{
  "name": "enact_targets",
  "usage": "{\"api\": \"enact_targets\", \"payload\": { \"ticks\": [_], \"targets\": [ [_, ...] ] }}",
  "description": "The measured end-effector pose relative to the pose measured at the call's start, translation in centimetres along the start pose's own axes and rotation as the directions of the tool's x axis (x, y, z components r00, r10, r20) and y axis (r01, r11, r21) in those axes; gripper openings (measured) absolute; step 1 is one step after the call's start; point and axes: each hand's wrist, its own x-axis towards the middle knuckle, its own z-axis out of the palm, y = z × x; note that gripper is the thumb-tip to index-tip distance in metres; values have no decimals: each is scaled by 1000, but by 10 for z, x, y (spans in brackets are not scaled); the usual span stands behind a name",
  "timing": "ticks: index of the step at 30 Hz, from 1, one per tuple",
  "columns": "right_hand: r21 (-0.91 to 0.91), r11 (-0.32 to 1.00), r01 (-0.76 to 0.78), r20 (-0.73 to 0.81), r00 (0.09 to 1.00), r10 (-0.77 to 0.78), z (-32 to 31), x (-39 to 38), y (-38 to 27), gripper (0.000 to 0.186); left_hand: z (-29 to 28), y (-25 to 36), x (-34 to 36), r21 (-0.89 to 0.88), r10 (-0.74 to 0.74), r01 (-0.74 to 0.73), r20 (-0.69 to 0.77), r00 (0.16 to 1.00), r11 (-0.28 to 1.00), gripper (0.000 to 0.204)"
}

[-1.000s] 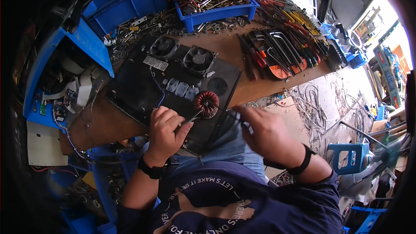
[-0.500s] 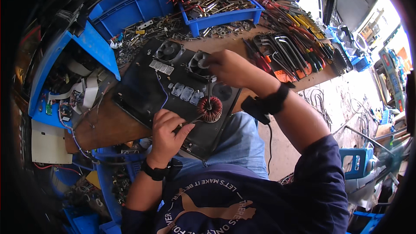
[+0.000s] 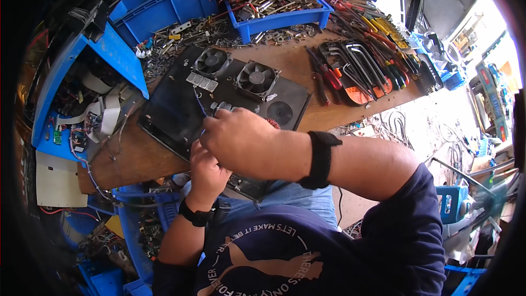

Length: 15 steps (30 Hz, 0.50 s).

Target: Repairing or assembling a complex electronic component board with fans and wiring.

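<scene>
A black metal panel [image 3: 170, 104] lies at an angle over the bench edge, carrying two square fans [image 3: 256, 78] [image 3: 212, 61]. My right hand [image 3: 238, 140] reaches across it with curled fingers, right above my left hand. Below it, my left hand [image 3: 207, 181] is closed, its fingertips mostly covered; what either hand grips is hidden. Behind my right hand only a sliver of the red copper-wound ring coil [image 3: 273, 123] shows. A thin blue wire [image 3: 199, 101] runs over the panel toward my right fingers.
Screwdrivers [image 3: 331, 77] and a hex key set [image 3: 356, 68] lie right on the wooden bench [image 3: 296, 63]. A blue bin [image 3: 282, 23] of metal pieces stands at the back amid loose scrap. An opened blue casing [image 3: 123, 63] with electronics sits left.
My right hand has come from beside the right fan down and left, over my left hand. That fan is uncovered now, while the coil has become mostly hidden.
</scene>
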Motion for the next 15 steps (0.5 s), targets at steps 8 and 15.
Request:
{"api": "enact_targets", "payload": {
  "ticks": [8, 15],
  "targets": [
    [12, 999, 40, -242, 970, -36, 13, -64, -27, 18, -12, -2, 2, 123, -27, 6, 168, 985, 992, 23],
    [95, 986, -138, -29, 990, 141, -4, -125, -16, 25, -11, 5, 4, 120, -32, 16, 127, 991, 993, 33]
  ]
}}
